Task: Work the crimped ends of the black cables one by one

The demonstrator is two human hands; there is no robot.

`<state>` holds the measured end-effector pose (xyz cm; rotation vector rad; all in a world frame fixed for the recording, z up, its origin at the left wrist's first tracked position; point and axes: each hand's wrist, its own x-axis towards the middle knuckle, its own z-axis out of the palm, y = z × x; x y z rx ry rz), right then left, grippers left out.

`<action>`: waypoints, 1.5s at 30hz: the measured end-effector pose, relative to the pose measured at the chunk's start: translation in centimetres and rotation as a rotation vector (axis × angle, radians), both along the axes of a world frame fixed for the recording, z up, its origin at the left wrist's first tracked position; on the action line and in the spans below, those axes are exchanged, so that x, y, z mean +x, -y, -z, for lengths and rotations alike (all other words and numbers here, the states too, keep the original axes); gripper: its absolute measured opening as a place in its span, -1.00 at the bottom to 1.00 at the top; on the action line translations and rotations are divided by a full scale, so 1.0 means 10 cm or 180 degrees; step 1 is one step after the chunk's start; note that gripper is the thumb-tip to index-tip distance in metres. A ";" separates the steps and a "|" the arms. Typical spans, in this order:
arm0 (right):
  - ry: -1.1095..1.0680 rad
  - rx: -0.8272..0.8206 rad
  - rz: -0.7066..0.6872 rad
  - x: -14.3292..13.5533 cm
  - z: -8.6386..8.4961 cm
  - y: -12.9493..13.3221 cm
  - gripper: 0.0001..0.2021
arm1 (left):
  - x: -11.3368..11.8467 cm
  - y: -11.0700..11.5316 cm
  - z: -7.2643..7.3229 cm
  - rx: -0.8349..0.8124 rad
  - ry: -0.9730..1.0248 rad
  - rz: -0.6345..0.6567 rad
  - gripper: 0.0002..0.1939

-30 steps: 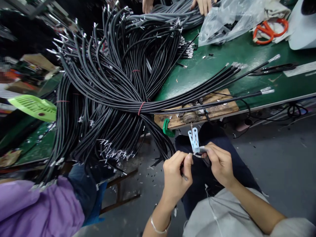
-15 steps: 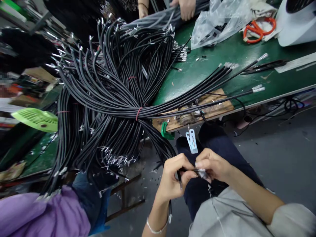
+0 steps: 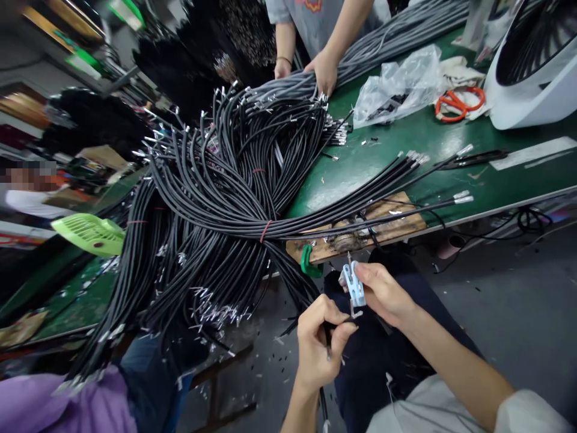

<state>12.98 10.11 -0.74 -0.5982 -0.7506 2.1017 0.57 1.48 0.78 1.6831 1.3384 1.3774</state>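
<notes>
My left hand (image 3: 321, 344) is closed in a pinch on a black cable (image 3: 328, 349). Bare pale wire ends (image 3: 356, 314) stick out past its thumb and forefinger. To the right and a little higher, my right hand (image 3: 385, 291) grips a light-blue clothes peg (image 3: 356, 287), its thumb against the upper side. The peg hangs from a metal rod at the front of a wooden board (image 3: 396, 225); some of my right fingers are hidden behind it. The cable ends sit just below the peg, and I cannot tell whether they touch it.
A large pile of black cables (image 3: 211, 210) covers the left of the green table (image 3: 487, 186). A green clamp (image 3: 311, 263) is at the board's edge. Across the table, a co-worker's hands (image 3: 325, 72) rest on grey cables (image 3: 406, 42). Orange-handled scissors (image 3: 460, 105) and a fan (image 3: 532, 72) lie right.
My right hand has left the wire ends beside my left hand and moved up to the clothes peg. The left hand still pinches the cable, and the camera view has shifted.
</notes>
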 end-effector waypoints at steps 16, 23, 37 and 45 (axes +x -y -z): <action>-0.0265 -0.0540 -0.0105 0.25 0.48 0.04 -0.61 | -0.01 0.00 -0.13 -0.0186 -0.0393 0.0275 -0.82; 0.1381 0.1405 0.0793 0.54 0.43 0.28 -0.78 | -0.06 -0.10 -0.08 -0.0279 -0.0847 0.0169 -0.80; 0.2110 0.2724 0.1713 0.22 0.26 0.51 -0.84 | -0.06 0.00 -0.16 -0.0106 -0.2052 0.0140 -0.88; 0.1989 0.2523 0.2368 0.04 0.32 0.64 -0.78 | 0.03 0.05 -0.14 -0.0029 -0.2114 -0.0165 -0.92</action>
